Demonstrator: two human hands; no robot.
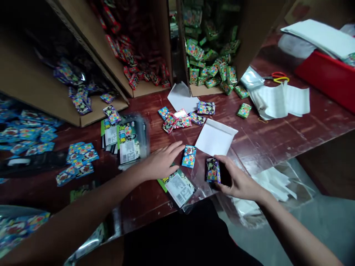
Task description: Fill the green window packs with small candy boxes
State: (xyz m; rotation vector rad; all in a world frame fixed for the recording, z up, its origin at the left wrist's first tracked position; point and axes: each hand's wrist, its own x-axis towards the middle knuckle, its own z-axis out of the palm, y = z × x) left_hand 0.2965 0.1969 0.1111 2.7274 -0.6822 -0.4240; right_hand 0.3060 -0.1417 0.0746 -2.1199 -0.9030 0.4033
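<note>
My left hand (161,162) lies flat on the wooden table (277,129), fingers stretched out, pressing on a green-edged card in a clear bag (179,188). A blue packet (189,156) sits just beyond its fingertips. My right hand (235,181) grips a small stack of dark purple packets (213,170) at the table's front edge. A white envelope (215,137) lies just behind both hands. A small heap of mixed coloured packets (183,117) is further back.
Open cardboard boxes at the back hold purple packets (74,88), red packets (130,62) and green packets (210,62). Blue packets (27,133) spread at left. Printed cards (124,138) are stacked left of centre. White paper sheets (280,99), scissors (279,77) and a red bin (327,74) are at right.
</note>
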